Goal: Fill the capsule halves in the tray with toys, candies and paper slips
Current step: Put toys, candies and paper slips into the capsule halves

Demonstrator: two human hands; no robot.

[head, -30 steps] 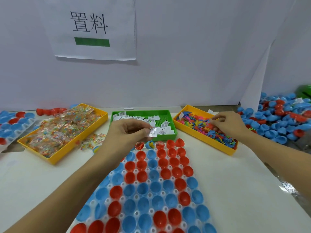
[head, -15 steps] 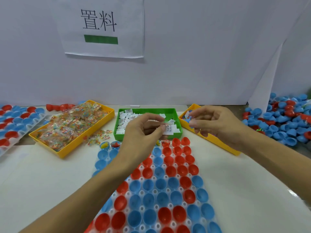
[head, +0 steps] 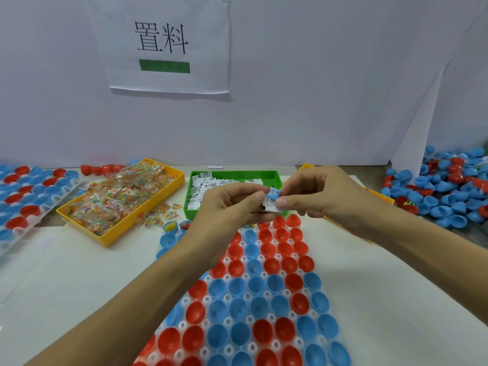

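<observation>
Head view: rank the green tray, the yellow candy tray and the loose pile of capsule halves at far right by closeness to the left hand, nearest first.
1. Green tray: just behind the left hand, at centre.
2. Yellow candy tray: farther off to the left.
3. Pile of capsule halves: farthest, at the right edge, beyond the right hand.

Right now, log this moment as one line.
left hand: pinches paper slips | right hand: pinches blue toy | above capsule tray
</observation>
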